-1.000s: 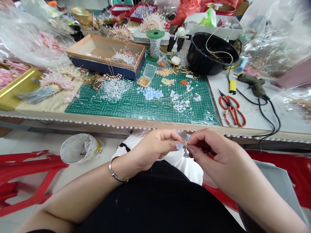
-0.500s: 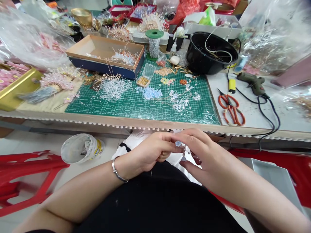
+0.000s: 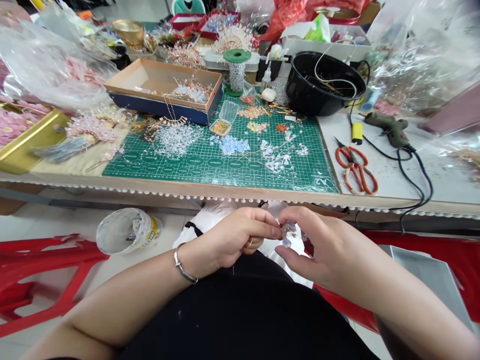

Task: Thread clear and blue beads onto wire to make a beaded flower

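The left hand and right hand were close together, pinching a tiny wire sprig of clear beads just below the counter. It looked light and easy to break, so the thin wire looked best to hold.

Wooden-edged table, green cutting mat, apparently crystal beads

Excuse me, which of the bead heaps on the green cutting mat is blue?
The small pale blue heap, just right of the larger clear heap; the others are clear, peach or orange.
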Demonstrator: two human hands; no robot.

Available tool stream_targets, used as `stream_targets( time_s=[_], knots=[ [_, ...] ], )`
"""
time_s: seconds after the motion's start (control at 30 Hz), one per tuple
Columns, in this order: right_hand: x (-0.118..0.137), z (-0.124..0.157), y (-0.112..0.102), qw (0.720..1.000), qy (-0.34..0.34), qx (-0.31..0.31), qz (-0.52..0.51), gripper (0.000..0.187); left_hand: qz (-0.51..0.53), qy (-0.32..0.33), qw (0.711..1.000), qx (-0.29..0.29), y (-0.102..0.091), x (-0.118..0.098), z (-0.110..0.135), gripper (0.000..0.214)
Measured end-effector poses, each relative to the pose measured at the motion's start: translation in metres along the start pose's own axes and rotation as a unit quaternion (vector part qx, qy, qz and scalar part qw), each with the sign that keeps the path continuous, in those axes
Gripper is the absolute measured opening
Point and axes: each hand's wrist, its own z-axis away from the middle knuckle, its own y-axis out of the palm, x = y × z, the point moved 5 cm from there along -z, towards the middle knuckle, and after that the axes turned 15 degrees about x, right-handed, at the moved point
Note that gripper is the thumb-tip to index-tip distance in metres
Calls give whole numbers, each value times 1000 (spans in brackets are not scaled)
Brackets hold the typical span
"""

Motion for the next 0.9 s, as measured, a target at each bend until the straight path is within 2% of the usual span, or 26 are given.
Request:
stream_targets(
  time_s=[0.17,0.3,0.37,0.43,0.5,0.6,0.67,0.73,0.8,0.9],
  knots=[
    [-5,4,-3,997,42,-23,-61,12,15,15,1000,-7,-1,-1,-1,20],
    [-9,2,-2,990,63,-11,-123,16,-5,26,1000,-11,-3,-3,-1,16],
    [-8,1,-1,988,63,-6,-143,16,-48,32,998,-25,-5,-6,0,16],
    [-9,-1,-3,986,64,-8,-155,14,-138,45,988,-44,-6,-13,3,16],
    [-11,-3,-5,983,62,-17,-173,12,-273,59,957,-72,-5,-24,9,15],
    [-19,-7,-10,975,45,-40,-214,11,-496,60,857,-125,-4,-41,19,18],
    [-27,-9,-14,969,37,-58,-237,10,-580,49,800,-150,-8,-50,26,21],
    [-37,-11,-15,962,45,-74,-257,8,-602,47,779,-172,-16,-57,33,21],
    [-49,-12,-14,950,53,-89,-296,6,-599,50,776,-191,-26,-64,41,21],
    [-71,-14,-13,899,33,-149,-410,3,-580,48,781,-226,-42,-73,55,21]
  ],
)
